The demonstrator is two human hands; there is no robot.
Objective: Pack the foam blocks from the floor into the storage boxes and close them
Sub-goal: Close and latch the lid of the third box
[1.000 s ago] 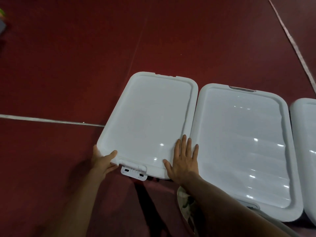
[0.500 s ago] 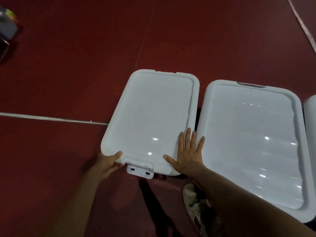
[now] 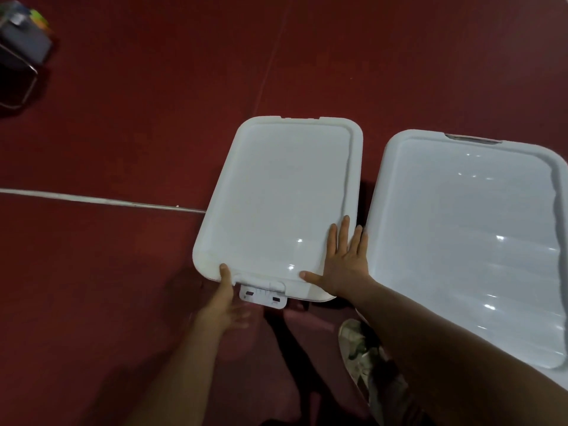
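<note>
Two white storage boxes stand side by side on the dark red floor, both with lids on. The left box's lid (image 3: 282, 192) has a white latch (image 3: 262, 296) sticking out at its near edge. My right hand (image 3: 342, 262) lies flat on that lid's near right corner, fingers spread. My left hand (image 3: 226, 298) is at the near edge just left of the latch, thumb on the lid rim, fingers under the edge and blurred. The right box's lid (image 3: 467, 241) is untouched. No foam blocks are in view.
A white line (image 3: 101, 200) crosses the floor at left. A dark object with a metal frame (image 3: 18, 63) sits at the far left top corner. My shoe (image 3: 359, 345) is below the boxes, near the right box.
The view has shifted right, so the third box at the right edge is out of frame. My left hand slid right along the near edge toward the latch. My right hand stays flat on the lid.
</note>
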